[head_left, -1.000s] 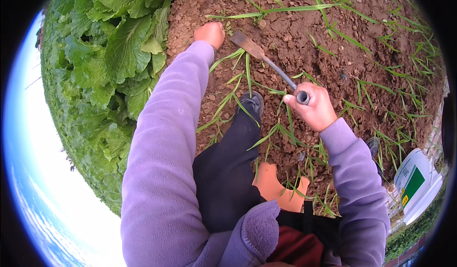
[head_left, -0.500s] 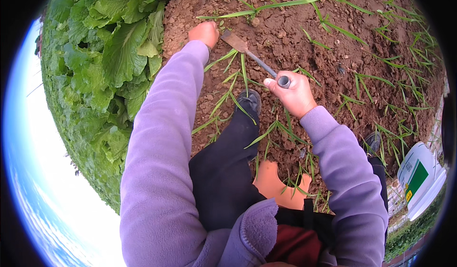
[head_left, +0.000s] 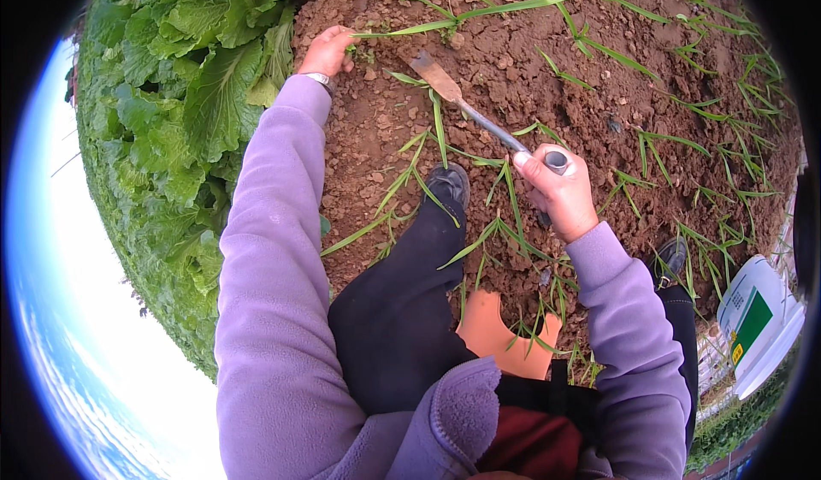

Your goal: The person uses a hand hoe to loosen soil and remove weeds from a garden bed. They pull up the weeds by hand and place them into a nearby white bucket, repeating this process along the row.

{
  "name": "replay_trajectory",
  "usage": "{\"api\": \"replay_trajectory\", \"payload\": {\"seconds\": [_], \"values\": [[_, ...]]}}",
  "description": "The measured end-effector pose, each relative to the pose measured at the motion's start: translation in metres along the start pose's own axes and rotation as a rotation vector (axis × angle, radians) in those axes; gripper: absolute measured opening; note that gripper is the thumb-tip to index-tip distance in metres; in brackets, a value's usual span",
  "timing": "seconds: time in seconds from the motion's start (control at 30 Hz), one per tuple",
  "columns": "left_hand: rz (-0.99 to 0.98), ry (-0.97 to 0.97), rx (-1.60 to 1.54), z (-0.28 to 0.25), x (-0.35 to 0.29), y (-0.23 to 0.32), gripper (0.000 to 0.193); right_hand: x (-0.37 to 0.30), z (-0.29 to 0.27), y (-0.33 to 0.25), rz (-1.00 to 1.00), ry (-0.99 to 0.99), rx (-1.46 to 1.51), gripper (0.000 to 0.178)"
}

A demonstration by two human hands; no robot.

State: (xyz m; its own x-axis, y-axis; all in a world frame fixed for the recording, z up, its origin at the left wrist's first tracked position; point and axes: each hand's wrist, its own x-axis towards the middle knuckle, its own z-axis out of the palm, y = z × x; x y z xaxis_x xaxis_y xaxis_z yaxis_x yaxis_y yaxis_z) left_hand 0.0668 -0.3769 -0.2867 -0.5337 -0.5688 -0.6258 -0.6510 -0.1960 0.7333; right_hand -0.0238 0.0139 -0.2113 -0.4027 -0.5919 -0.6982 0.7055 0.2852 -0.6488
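Here, metal tool [head_left: 484, 121] in right grip [head_left: 561, 192]

My left hand [head_left: 328, 51] has shifted leftward, away from the tool blade [head_left: 437, 79], its fist loosened; a pale wristband [head_left: 320, 78] now shows.

Head-worn fisheye looks down past the right hand [head_left: 560, 193] to the soil [head_left: 505, 61]
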Motion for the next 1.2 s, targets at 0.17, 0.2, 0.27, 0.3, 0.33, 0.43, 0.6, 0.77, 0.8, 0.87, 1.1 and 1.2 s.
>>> {"api": "replay_trajectory", "payload": {"seconds": [0.17, 0.2, 0.27, 0.3, 0.33, 0.43, 0.6, 0.77, 0.8, 0.87, 1.1, 1.2], "values": [[0.003, 0.209, -0.165, 0.005, -0.003, 0.011, 0.023, 0.000, 0.002, 0.001, -0.174, 0.006, -0.236, 0.036], [0.033, 0.161, -0.090, 0.009, 0.000, 0.013, 0.025, 0.004, 0.004, 0.001, -0.221, -0.003, -0.300, 0.036], [0.145, 0.146, 0.242, 0.018, 0.008, 0.016, 0.029, 0.013, 0.009, 0.001, -0.310, -0.011, -0.446, 0.036], [0.226, 0.178, 0.501, 0.023, 0.013, 0.017, 0.031, 0.018, 0.012, 0.001, -0.351, -0.011, -0.528, 0.036], [0.258, 0.201, 0.760, 0.027, 0.017, 0.016, 0.035, 0.022, 0.015, 0.002, -0.391, -0.012, -0.608, 0.036], [0.490, 0.122, 1.250, 0.034, 0.021, 0.010, 0.038, 0.033, 0.022, 0.005, -0.500, -0.007, -0.721, 0.036], [0.650, 0.087, 1.655, 0.044, 0.025, 0.008, 0.021, 0.046, 0.026, 0.013, -0.337, -0.003, -0.554, 0.034], [0.652, 0.137, 1.685, 0.053, 0.028, 0.012, 0.013, 0.055, 0.028, 0.016, -0.206, 0.015, -0.202, 0.028], [0.642, 0.143, 1.694, 0.054, 0.028, 0.012, 0.013, 0.054, 0.029, 0.016, -0.403, 0.023, -0.448, 0.028], [0.614, 0.163, 1.731, 0.055, 0.030, 0.013, 0.015, 0.054, 0.029, 0.015, -0.794, 0.041, -0.943, 0.029], [0.437, 0.078, 1.616, 0.042, 0.036, 0.020, 0.020, 0.064, 0.021, 0.002, -0.186, 0.009, -0.181, 0.025], [0.346, 0.045, 1.484, 0.031, 0.040, 0.025, 0.037, 0.063, 0.017, 0.001, 0.024, -0.045, 0.181, 0.023]]}}
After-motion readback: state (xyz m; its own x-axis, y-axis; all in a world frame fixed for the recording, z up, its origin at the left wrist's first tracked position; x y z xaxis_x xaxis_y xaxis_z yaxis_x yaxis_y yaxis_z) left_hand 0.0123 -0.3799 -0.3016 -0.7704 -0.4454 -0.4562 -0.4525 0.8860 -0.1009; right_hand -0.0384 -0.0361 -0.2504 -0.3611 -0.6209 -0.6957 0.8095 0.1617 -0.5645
